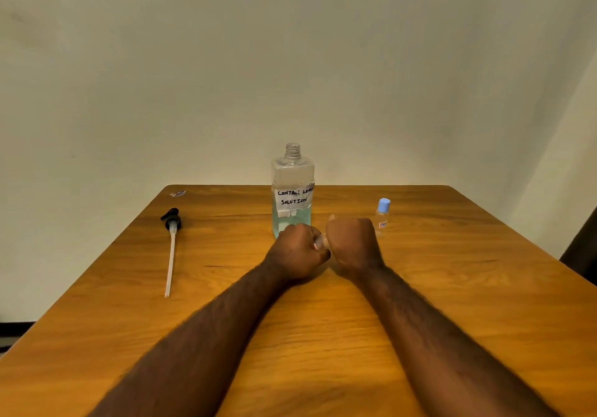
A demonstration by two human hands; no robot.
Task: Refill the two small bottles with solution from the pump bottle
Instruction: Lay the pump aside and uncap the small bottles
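Note:
The big clear bottle (292, 190) stands open-necked at the table's far middle, with bluish liquid low inside and a taped label reading "contact lens solution". Its black pump head with a long white tube (171, 245) lies flat on the left. One small clear bottle (382, 216) with a blue cap stands upright on the right. My left hand (297, 252) and my right hand (352, 242) are both closed, side by side, around a second small clear bottle (320, 242); only a sliver of it shows between them. Its cap is hidden inside my right fist.
The wooden table (452, 287) butts against a plain pale wall. A small scrap (178, 193) lies at the far left corner. A dark object (581, 248) stands past the table's right edge.

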